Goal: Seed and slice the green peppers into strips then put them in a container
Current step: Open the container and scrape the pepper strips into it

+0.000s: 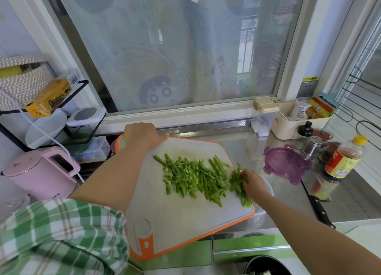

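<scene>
**Two hands working at the cutting board**

Dozens of green pepper strips [193,177] are lying in a loose heap across the middle of the cutting board [185,223], spreading toward its right edge. The left hand [142,135] is gripping the board's far left corner, thumb lying along the top face and fingers wrapping out of sight behind the orange rim. The right hand [254,184] is resting on a clump of strips at the board's right edge, its back facing the camera and its fingers bending down into the green. Whether it is pinching the clump or only pressing on it, I cannot tell. A pale container [270,187] is showing just under and beside that right edge, mostly hidden by the board and the right hand. Right of the board, a purple lid [284,164] is lying flat on the steel counter [237,146], with a yellow-capped sauce bottle [344,161] standing further right. A black-handled knife [321,211] is lying near the board's near right corner, apart from it. Left of the board, a pink kettle [41,171] is standing.
</scene>
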### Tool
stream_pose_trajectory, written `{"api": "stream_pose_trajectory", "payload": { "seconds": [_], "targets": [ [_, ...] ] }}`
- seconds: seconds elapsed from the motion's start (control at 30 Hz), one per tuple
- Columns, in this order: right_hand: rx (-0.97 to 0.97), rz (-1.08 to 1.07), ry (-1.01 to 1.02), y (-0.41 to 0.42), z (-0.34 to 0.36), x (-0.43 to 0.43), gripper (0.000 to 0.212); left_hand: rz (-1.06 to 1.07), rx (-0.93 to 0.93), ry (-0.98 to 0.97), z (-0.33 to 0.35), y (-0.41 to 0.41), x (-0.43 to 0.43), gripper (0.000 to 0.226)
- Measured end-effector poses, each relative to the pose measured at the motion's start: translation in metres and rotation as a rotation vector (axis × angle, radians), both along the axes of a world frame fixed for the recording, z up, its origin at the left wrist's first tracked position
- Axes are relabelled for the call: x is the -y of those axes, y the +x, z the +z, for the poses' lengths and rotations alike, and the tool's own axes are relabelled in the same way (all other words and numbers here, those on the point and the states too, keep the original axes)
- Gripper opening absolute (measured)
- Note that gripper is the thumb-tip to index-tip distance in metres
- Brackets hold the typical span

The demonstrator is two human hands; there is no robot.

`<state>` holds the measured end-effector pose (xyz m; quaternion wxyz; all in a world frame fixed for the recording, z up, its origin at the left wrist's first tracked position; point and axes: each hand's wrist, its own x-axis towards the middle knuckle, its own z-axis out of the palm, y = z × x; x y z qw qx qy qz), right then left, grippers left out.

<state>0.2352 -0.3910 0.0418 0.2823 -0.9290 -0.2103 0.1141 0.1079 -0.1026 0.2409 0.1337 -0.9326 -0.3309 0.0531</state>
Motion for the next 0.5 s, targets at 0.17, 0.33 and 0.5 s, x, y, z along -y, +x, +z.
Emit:
{"api": "stream_pose_trajectory", "payload": {
  "seconds": [0.17, 0.33, 0.5],
  "targets": [
    [-0.096, -0.09, 0.002, 0.0014, 0.003, 0.0033, 0.036, 0.0, 0.004, 0.006, -0.0009, -0.0008, -0.0003, 0.07],
    [-0.166, -0.122, 0.045, 0.0023, 0.0002, 0.0049, 0.039, 0.009, 0.025, 0.002, -0.0038, -0.001, -0.0001, 0.07],
    [-0.137, -0.118, 0.068, 0.0015, 0.0016, 0.0049, 0.041, 0.017, 0.031, 0.013, -0.0046, 0.0002, 0.0001, 0.069]
  ]
}}
